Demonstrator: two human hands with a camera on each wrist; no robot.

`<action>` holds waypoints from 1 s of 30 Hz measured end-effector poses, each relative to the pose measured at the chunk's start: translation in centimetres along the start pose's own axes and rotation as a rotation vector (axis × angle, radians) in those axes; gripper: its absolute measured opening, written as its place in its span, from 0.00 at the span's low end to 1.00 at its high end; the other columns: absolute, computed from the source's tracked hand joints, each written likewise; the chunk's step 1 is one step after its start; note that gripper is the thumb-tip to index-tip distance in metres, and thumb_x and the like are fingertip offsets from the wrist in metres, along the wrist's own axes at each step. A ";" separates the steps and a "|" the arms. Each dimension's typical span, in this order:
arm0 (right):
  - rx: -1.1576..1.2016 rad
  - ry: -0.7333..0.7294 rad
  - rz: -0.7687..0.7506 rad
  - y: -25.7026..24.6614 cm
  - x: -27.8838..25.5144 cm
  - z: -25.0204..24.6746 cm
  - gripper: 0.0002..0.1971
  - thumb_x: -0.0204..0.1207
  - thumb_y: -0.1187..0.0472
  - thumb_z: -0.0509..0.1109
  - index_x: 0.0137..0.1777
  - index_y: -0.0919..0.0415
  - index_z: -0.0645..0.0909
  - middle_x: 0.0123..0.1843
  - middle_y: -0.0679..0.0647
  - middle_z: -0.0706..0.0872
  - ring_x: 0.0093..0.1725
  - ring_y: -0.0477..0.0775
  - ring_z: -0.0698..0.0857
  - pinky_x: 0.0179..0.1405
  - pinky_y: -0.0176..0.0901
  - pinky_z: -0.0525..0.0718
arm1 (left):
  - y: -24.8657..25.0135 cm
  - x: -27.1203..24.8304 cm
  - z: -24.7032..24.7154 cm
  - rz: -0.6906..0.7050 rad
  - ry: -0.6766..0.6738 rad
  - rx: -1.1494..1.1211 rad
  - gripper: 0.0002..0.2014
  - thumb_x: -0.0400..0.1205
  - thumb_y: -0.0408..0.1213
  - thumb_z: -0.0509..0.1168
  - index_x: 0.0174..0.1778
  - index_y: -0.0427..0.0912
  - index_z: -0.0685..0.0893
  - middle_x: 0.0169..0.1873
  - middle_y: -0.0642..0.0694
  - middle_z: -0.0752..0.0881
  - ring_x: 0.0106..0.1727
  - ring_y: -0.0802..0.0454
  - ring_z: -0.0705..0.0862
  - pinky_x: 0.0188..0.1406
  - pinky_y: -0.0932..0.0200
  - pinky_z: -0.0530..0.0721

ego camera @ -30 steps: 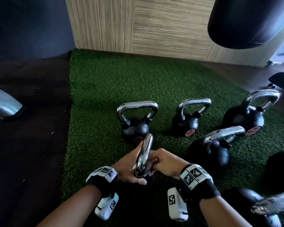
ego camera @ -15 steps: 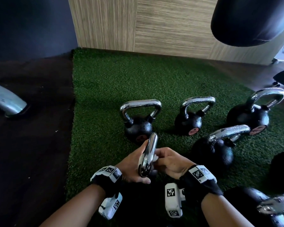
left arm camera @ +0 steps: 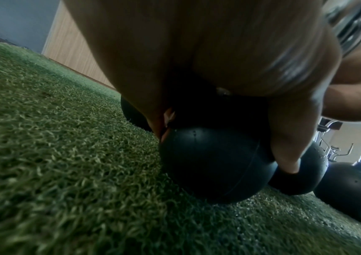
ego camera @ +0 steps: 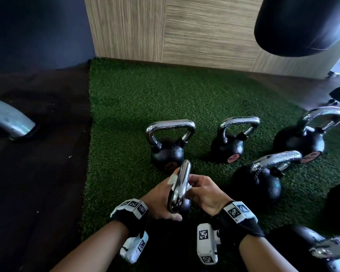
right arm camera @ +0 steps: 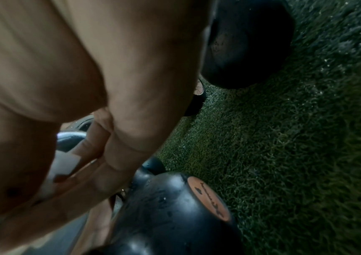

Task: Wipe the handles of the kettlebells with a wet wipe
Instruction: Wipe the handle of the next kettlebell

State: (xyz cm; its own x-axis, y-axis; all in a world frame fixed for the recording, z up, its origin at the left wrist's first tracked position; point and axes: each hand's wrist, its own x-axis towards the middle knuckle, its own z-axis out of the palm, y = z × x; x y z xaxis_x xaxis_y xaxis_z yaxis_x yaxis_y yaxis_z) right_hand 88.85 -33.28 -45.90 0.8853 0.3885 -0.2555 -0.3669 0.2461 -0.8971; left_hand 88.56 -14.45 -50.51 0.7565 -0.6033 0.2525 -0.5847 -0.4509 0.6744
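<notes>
The near kettlebell stands on green turf, its chrome handle edge-on to me. My left hand grips it low down, with the thumb round the near foot of the handle and the fingers on the black ball. My right hand pinches a white wet wipe that wraps the middle of the handle. The wipe shows between thumb and fingers in the right wrist view. Much of it is hidden by the handle and fingers.
Other black kettlebells with chrome handles stand behind, to the right and at bottom right. A black punching bag hangs at top right. A curved metal pipe sits on the dark floor to the left.
Both hands stay on the same kettlebell. The wipe now shows white on both sides of the handle, where little of it showed before.
</notes>
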 end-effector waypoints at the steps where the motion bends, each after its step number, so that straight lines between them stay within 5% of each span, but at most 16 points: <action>1: -0.012 0.017 -0.011 0.0 0.0 0.0 0.16 0.70 0.88 0.67 0.56 0.80 0.81 0.41 0.65 0.87 0.33 0.54 0.89 0.34 0.42 0.90 | 0.1 0.0 0.0 0.007 -0.001 0.001 0.45 0.63 0.47 0.85 0.75 0.54 0.73 0.73 0.50 0.69 0.72 0.70 0.63 0.74 0.85 0.54; 5: -0.060 0.187 -0.102 -0.3 0.8 0.2 0.12 0.66 0.81 0.77 0.37 0.64 0.89 0.37 0.62 0.90 0.32 0.53 0.90 0.33 0.40 0.90 | 0.2 -0.1 -0.2 -0.026 0.015 -0.112 0.53 0.63 0.42 0.88 0.81 0.62 0.64 0.81 0.53 0.68 0.84 0.60 0.66 0.86 0.58 0.65; 13: -0.388 0.384 -0.184 -0.4 1.3 -0.1 0.09 0.66 0.73 0.82 0.40 0.59 0.88 0.40 0.62 0.93 0.37 0.56 0.90 0.38 0.49 0.89 | 0.6 0.1 -0.3 0.003 0.000 -0.068 0.61 0.65 0.41 0.88 0.88 0.42 0.55 0.88 0.45 0.59 0.91 0.52 0.55 0.89 0.60 0.53; 19: -0.658 0.690 -0.155 -0.2 2.2 0.9 0.03 0.68 0.63 0.78 0.36 0.54 0.89 0.33 0.50 0.92 0.33 0.45 0.89 0.30 0.38 0.85 | 0.7 -0.1 -0.4 -0.103 0.013 -0.179 0.64 0.63 0.37 0.89 0.89 0.36 0.54 0.87 0.46 0.64 0.88 0.53 0.62 0.88 0.46 0.63; 24: -0.685 0.701 -0.030 -1.1 3.1 1.2 0.04 0.68 0.59 0.75 0.35 0.57 0.90 0.33 0.54 0.92 0.35 0.53 0.89 0.42 0.49 0.89 | 0.5 0.0 -0.4 -0.100 0.000 -0.146 0.65 0.64 0.36 0.89 0.88 0.29 0.51 0.87 0.38 0.61 0.89 0.45 0.61 0.86 0.40 0.64; 26: -0.676 0.696 0.002 -0.9 3.1 1.3 0.05 0.69 0.60 0.75 0.34 0.59 0.90 0.30 0.56 0.92 0.31 0.52 0.88 0.37 0.49 0.88 | 0.4 -0.2 -0.3 -0.109 -0.003 -0.150 0.66 0.64 0.36 0.89 0.88 0.29 0.48 0.88 0.38 0.60 0.89 0.45 0.61 0.87 0.41 0.64; 30: -0.682 0.630 0.064 -0.7 2.8 1.2 0.07 0.72 0.65 0.76 0.32 0.62 0.88 0.22 0.56 0.88 0.18 0.48 0.85 0.19 0.34 0.79 | 0.6 -0.3 -0.4 -0.131 -0.022 -0.137 0.68 0.65 0.37 0.89 0.88 0.31 0.44 0.89 0.39 0.55 0.90 0.47 0.58 0.87 0.43 0.64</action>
State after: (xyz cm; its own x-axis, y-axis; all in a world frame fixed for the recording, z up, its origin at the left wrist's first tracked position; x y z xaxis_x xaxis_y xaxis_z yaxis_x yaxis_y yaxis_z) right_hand 91.22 -31.30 -45.55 0.9342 -0.2194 -0.2814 -0.3502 -0.4122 -0.8411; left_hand 88.09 -14.31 -49.94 0.8159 -0.5603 0.1425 -0.4355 -0.4336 0.7888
